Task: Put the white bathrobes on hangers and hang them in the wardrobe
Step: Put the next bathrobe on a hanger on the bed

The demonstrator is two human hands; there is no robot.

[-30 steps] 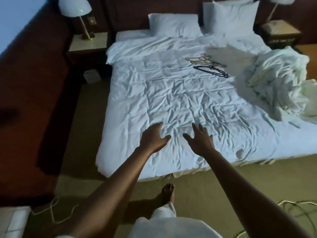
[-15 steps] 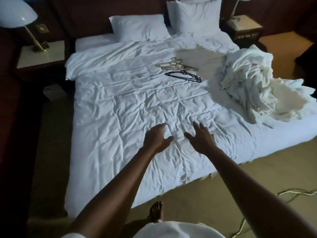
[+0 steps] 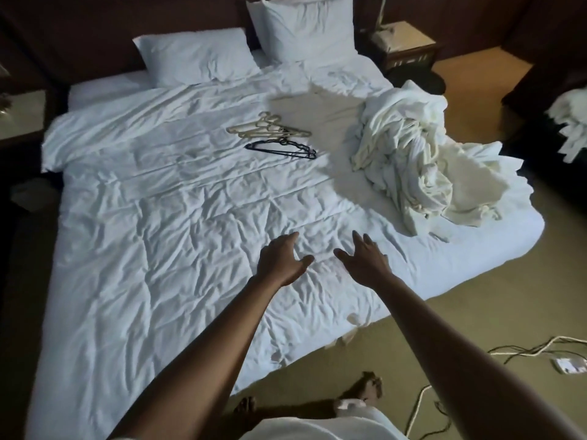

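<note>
A crumpled heap of white bathrobes (image 3: 409, 154) lies on the right side of the bed (image 3: 158, 217). Near the bed's middle lie several cream hangers (image 3: 270, 130) and, just in front of them, dark hangers (image 3: 282, 149). My left hand (image 3: 281, 260) and my right hand (image 3: 365, 260) reach out side by side over the rumpled duvet near the bed's front edge, fingers spread and relaxed, holding nothing. Both are well short of the hangers and left of the robe heap. No wardrobe is in view.
Two pillows (image 3: 305, 27) lean at the headboard. Nightstands stand at the left (image 3: 19, 115) and right (image 3: 403, 39). More white cloth (image 3: 571, 125) hangs at the far right edge. Cables and a power strip (image 3: 568, 365) lie on the carpet by my bare feet.
The view has swung left to right and closer to the bed, so the robe heap and hangers now sit more centrally. My hands stay outstretched and empty.
</note>
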